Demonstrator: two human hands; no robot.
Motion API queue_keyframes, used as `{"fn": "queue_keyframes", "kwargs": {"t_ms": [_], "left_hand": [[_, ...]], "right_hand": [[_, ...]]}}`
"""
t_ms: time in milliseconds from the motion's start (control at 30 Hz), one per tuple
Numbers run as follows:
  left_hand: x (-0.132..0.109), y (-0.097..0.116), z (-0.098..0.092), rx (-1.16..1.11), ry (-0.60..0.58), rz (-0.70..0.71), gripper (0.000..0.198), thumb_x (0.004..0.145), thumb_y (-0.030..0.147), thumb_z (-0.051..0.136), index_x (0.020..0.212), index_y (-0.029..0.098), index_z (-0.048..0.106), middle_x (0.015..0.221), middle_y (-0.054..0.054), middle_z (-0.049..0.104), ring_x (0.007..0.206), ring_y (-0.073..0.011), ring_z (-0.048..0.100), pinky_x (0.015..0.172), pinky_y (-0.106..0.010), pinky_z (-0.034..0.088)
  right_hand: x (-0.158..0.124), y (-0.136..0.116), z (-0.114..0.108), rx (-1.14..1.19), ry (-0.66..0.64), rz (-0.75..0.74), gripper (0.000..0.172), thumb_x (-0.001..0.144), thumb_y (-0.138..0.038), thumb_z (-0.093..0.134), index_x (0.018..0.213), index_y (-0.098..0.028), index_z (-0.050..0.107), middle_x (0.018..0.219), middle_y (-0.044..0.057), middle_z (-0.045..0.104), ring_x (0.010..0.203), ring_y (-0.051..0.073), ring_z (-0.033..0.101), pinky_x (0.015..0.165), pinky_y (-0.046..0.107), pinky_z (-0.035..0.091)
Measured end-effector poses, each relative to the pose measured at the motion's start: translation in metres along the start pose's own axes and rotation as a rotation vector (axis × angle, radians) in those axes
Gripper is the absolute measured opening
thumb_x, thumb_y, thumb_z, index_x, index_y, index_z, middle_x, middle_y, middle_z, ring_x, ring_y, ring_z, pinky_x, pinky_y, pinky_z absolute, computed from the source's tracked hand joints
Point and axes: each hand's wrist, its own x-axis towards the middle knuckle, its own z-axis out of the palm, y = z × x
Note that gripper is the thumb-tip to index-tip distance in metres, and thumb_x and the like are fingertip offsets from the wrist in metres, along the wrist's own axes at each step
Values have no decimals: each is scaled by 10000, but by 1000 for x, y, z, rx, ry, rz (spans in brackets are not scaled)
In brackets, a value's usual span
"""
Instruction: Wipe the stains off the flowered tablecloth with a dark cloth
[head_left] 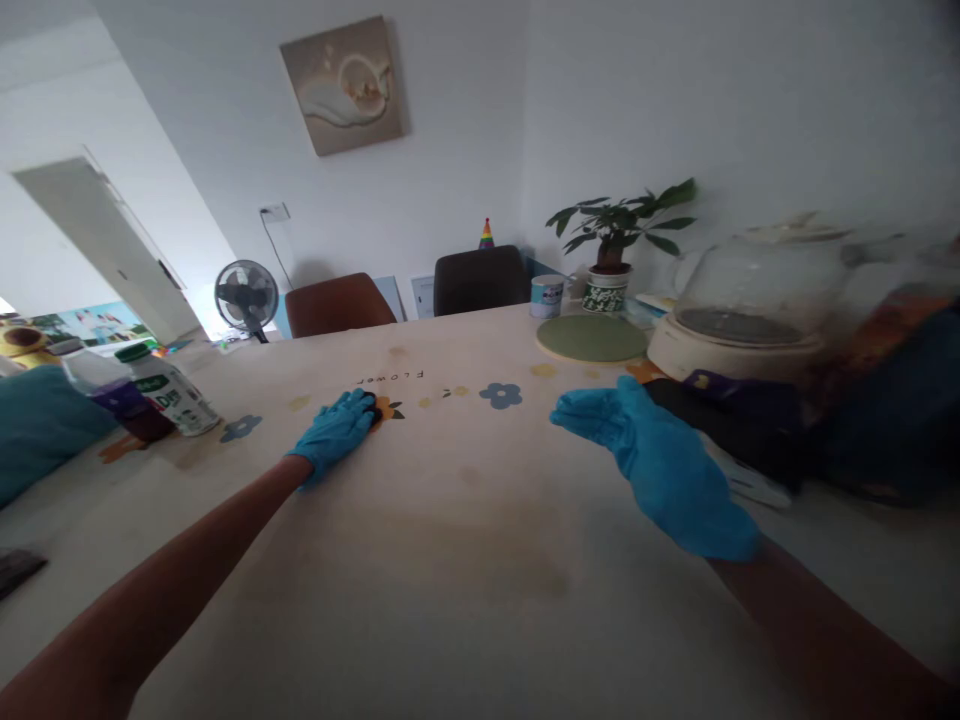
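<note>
My left hand (334,430), in a blue glove, lies on the printed tablecloth (450,560) left of the middle. Its fingers curl over a small black thing (370,408), mostly hidden under them, whose kind I cannot make out. An orange flower print touches its far side. My right hand (660,460), also in a blue glove, is raised over the right part of the table. Its fingers are stretched out and nothing shows in them. Closest to it are a dark item (697,415) and the green round mat (592,338).
Bottles stand at the left, one white with a green cap (169,390). A glass kettle (750,300) on its base, a potted plant (606,285) and a can (547,297) line the right and far edge. Two chairs (480,280) and a fan (246,297) stand beyond.
</note>
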Motion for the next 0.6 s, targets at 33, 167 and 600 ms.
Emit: {"fn": "queue_keyframes", "kwargs": {"t_ms": [33,167,600], "left_hand": [[9,-13,-3,9,22,-58,690,1086,566,282,1666,270,510,1840,-102,342,1717,-344,263,1408,-602,171],[35,-64,-17,16,132,-326,622,1061,562,317,1467,247,668,1686,-199,528,1599,-426,443,1322,-673,312],[111,-91,-28,23,157,-566,731,1063,486,321,1603,45,542,1718,-361,408,1588,-536,426,1276,-767,304]], "right_hand": [[-1,-1,0,-21,6,11,561,856,-802,807,889,-245,866,1079,134,864,1111,349,827,1242,555,550],[-5,-7,1,-106,42,63,518,888,-798,756,881,-292,862,1118,126,866,1164,358,818,1290,572,497],[-2,5,-1,-285,130,99,356,956,-684,673,885,-418,899,1189,82,868,1194,363,804,1275,572,504]]}}
